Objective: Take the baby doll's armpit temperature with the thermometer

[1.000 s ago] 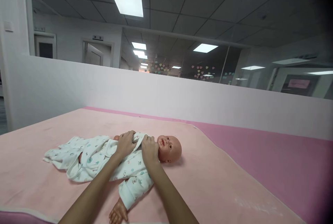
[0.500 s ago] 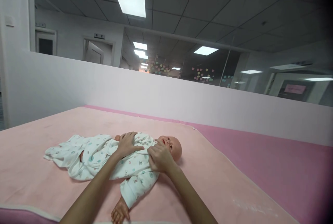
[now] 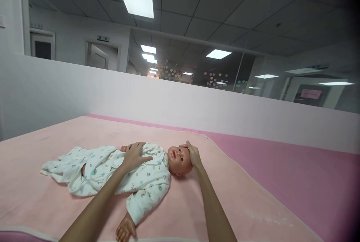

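A baby doll (image 3: 152, 176) lies on its back, its head to the right and its legs to the left. White printed clothes (image 3: 97, 167) cover its body, arms and legs. My left hand (image 3: 135, 156) rests on the doll's chest, fingers stretched out and thumb apart. At the top of the doll's head (image 3: 180, 161), my right hand (image 3: 194, 154) lies cupped against it with the fingers extended. One doll hand (image 3: 126, 229) sticks out of its sleeve at the front.
Under the doll is a peach-pink mat (image 3: 239, 197) on a darker pink surface (image 3: 309, 171). A low white wall (image 3: 168, 99) runs along the back, with glass above it. Doors and lit ceiling panels show beyond.
My right hand has moved from the doll's collar to the top of its head and its fingers have straightened. My left hand stays on the chest. The view has shifted slightly.
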Demonstrator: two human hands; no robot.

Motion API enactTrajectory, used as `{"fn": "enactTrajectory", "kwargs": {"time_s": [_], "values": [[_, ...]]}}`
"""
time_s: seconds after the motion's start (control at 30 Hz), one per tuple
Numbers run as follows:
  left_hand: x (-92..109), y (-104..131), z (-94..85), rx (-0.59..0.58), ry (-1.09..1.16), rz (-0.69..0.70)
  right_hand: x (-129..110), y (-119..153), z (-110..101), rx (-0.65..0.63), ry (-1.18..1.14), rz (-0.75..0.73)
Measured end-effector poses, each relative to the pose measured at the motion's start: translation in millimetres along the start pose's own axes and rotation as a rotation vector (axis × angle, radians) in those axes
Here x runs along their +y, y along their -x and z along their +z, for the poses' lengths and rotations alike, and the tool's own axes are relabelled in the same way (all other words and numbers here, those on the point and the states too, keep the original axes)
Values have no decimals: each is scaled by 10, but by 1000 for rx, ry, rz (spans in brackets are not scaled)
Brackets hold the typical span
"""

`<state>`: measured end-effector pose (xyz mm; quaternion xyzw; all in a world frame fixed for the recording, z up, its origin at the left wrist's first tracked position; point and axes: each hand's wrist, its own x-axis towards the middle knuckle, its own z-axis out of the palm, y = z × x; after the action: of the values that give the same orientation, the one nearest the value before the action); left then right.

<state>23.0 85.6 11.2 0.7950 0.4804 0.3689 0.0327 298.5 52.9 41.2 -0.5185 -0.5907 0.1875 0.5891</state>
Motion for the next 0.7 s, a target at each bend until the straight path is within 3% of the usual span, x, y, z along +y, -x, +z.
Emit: {"fn": "enactTrajectory", "kwargs": {"time_s": [0.2, 0.43, 0.53, 0.7], "values": [[8, 8, -8, 12, 20, 15, -129, 60, -39, -82, 228, -180], [-1, 6, -5, 13, 23, 6, -153, 132, -64, -278, 55, -32], [4, 8, -12, 16, 28, 12, -148, 145, -61, -280, 44, 30], [6, 2, -21, 3, 31, 10, -167, 151, -45, -229, 21, -3]]}}
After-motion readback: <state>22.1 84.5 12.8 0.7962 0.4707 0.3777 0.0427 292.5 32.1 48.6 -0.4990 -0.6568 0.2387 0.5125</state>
